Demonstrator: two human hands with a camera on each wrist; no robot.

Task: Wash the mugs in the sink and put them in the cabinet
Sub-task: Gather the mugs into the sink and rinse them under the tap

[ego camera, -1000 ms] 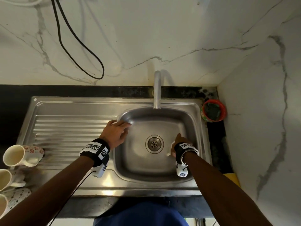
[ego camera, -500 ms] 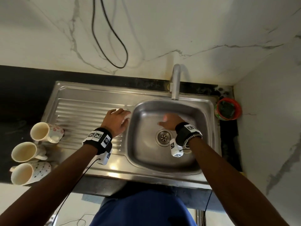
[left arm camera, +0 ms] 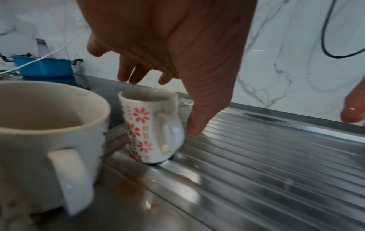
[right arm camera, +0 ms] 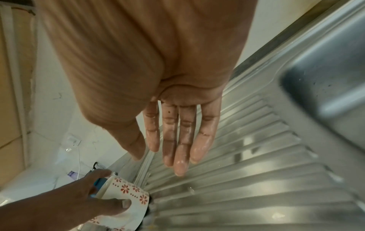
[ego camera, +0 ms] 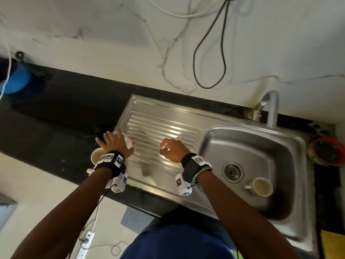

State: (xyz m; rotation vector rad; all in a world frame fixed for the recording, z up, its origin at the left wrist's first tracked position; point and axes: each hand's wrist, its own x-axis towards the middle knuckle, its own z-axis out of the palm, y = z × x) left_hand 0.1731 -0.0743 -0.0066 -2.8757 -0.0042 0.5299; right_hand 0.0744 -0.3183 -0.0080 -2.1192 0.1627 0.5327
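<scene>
**Head view.** A second ago the right hand was low in the basin (ego camera: pixel 252 146) and the left rested on its rim. Now both hands are out over the drainboard (ego camera: pixel 168 124). One mug (ego camera: pixel 261 187) stands behind the right wrist, inside the basin beside the drain, mouth up, long axis vertical, handle toward the drain. My reading: first mug delivered for washing, second being fetched.
- Left hand (ego camera: pixel 114 142) is on the flowered mug (ego camera: pixel 128 143) at the drainboard's outer edge.
- A plain mug (ego camera: pixel 97 156) sits just under the left wrist.
- Right hand (ego camera: pixel 172 149) hovers over the ribs between the left hand and the basin, holding nothing.

**Left wrist view.**
- Flowered mug (left arm camera: pixel 146 128) is below the palm, mouth up, leaning slightly away from the thumb, so its long axis is a little off vertical. Handle faces the wrist.
- Left hand (left arm camera: pixel 177 46): thumb runs down beside the mug's wall, fingers drop past the far rim. Contact is not certain from here.
- Plain mug (left arm camera: pixel 49 125) is near the wrist, upright, handle toward the wrist.
- A blue pot (left arm camera: pixel 43 68) stands well beyond the fingertips.

**Right wrist view.**
- Right hand (right arm camera: pixel 168 78) is flat and spread, its fingers (right arm camera: pixel 183 140) straight, wet and empty above the ribs.
- Beyond them, the left hand (right arm camera: pixel 69 203) has its thumb laid across the flowered mug (right arm camera: pixel 126 193) and its fingers round the far rim: a loose clasp.
</scene>
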